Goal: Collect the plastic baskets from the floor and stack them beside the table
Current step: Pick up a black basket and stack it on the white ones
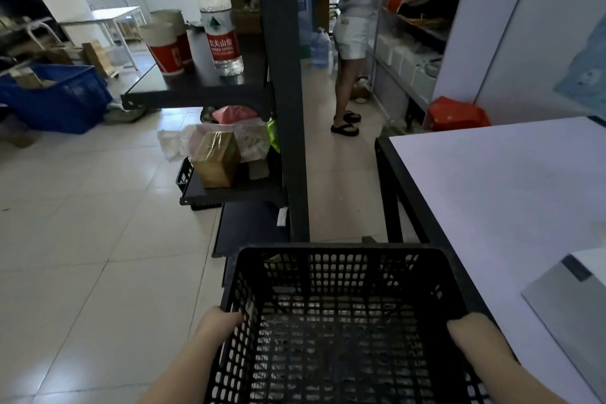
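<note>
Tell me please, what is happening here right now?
A person holds a black basket with both hands: the left hand on its left rim, the right hand on its right rim. The basket is empty and sits just left of the white table. Another person stands further back by the shelves.

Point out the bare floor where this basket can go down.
Both hands, left and right, grip the black basket. Bare tiles lie left of it, before the blue crate. Crowded: the shelf ahead, the table close right.
</note>
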The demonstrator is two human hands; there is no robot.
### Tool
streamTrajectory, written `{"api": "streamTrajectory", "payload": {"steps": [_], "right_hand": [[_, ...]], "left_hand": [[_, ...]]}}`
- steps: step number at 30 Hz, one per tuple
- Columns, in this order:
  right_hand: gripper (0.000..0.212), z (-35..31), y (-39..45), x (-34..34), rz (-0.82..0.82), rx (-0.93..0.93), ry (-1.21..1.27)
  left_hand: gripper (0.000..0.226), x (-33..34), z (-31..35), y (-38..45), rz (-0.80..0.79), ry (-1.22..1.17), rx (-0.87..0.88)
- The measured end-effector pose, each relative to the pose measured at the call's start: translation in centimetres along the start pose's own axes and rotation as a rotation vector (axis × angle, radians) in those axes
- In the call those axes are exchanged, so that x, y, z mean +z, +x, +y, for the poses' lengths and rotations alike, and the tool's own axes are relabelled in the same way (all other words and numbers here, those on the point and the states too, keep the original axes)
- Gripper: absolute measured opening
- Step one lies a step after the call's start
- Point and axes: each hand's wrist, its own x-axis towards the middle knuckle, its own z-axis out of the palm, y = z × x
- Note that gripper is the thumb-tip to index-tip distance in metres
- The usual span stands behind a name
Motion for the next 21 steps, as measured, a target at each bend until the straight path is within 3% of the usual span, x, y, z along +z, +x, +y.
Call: {"api": "streamTrajectory", "payload": {"steps": [3,6,10,21], "right_hand": [[0.062,-2.1,-1.7,-0.1,0.092,-0.006,-0.156],[0.065,-4.2,-4.2,0.1,0.264,-0.218,-0.364],[0.05,-8.1,-6.5,1.1,0.317,-0.464,-0.468],[0.016,-21.0,-20.5,9.0,0.272,-0.974,-0.428]], "left_hand": [[0.011,-0.5,0.8,-0.9,0.003,0.046,0.061],[0.019,-1.7,1.8,-1.9,0.004,0.104,0.166],[0.04,-4.3,2.6,-3.3,0.073,0.257,0.25],[0.038,-20.3,-1.6,-3.6,0.322,0.384,0.338]]}}
